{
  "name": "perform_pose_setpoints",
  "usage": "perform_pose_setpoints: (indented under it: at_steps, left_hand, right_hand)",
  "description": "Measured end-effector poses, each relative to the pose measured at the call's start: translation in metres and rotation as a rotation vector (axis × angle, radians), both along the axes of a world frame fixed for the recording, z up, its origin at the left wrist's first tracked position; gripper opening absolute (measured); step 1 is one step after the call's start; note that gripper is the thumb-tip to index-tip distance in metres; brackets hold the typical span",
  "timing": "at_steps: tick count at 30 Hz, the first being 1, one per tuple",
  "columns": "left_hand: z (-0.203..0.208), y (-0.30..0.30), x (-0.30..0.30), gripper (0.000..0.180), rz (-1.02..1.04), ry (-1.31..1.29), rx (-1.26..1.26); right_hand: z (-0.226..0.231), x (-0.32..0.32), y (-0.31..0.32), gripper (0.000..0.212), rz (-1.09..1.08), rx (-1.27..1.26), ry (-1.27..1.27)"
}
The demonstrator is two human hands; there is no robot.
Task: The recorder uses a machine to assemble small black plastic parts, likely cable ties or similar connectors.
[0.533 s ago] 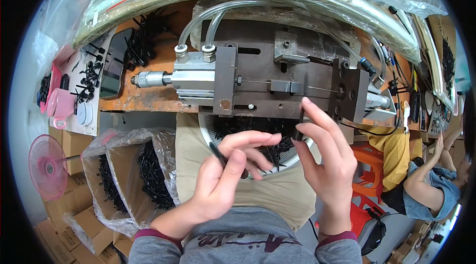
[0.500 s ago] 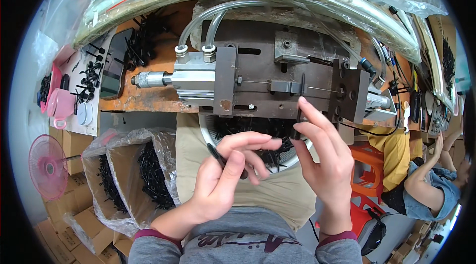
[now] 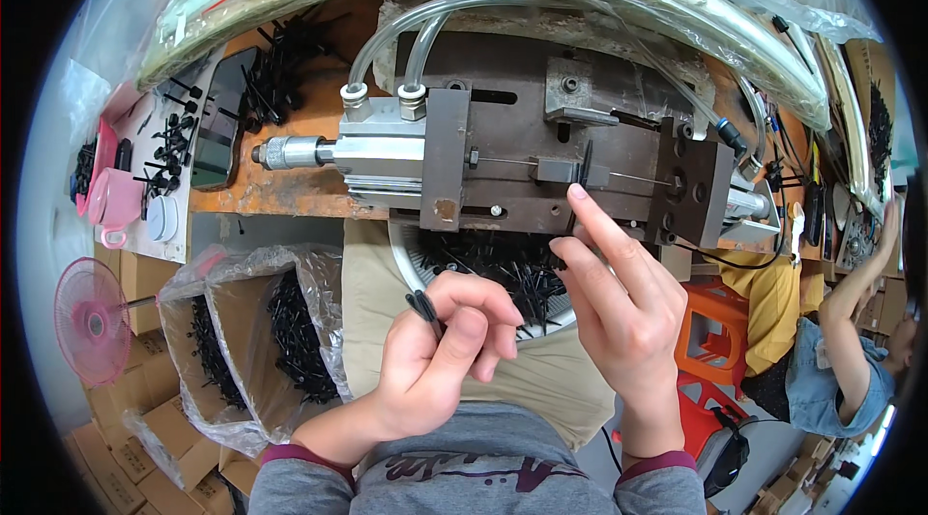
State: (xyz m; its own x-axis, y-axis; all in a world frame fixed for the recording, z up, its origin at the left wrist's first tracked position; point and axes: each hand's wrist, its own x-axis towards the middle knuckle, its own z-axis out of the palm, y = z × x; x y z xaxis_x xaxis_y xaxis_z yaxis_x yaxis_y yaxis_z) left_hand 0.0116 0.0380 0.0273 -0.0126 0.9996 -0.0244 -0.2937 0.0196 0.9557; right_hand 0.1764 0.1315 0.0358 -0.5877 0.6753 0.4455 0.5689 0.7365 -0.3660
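Below the machine in the head view, the left hand (image 3: 430, 351) is loosely curled, its thumb laid toward the bent fingers, with a glossy black plastic part (image 3: 422, 306) caught in the grip and its thicker end jutting past the knuckles. The right hand (image 3: 628, 307) is half open, index finger stretched forward to a slim upright black piece (image 3: 586, 163) that stands across a smooth, squared steel block (image 3: 556, 170). Something slender and dark also shows under the right fingertips; whether it is pinched cannot be told.

A fine straight metal wire (image 3: 628, 176) runs from the block toward the heavy, brown end plate. At the left sits a ridged silver cylinder (image 3: 382, 162), with clear, bendy tubes (image 3: 372, 46) arching from its fittings. The machine rests on a worn orange wooden surface (image 3: 290, 198).

Under its front edge, a round white basin (image 3: 398, 254) with a ribbed wall carries a spiky tangle of thin black parts (image 3: 517, 273). Crinkled clear plastic lines a cardboard box (image 3: 249, 346) of similar pieces.
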Motion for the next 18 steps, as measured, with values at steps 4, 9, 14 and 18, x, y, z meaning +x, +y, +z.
perform_pose_setpoints:
  at_steps: [4, 9, 14, 18]
  left_hand:
    - [-0.004, -0.001, 0.002, 0.035, -0.003, -0.071, 0.019]
    - [-0.006, -0.003, 0.001, 0.032, -0.001, -0.099, 0.012]
    - [-0.007, -0.003, 0.001, 0.033, -0.01, -0.107, 0.014]
    - [-0.006, -0.003, 0.002, 0.034, -0.025, -0.099, -0.002]
  right_hand:
    - [-0.002, 0.0, 0.001, 0.026, 0.011, 0.016, 0.019]
    - [0.0, 0.001, 0.001, 0.028, 0.017, 0.002, -0.005]
    - [-0.007, 0.007, 0.008, 0.031, 0.064, -0.05, 0.034]
    - [-0.013, 0.01, 0.012, 0.026, 0.082, -0.104, 0.125]
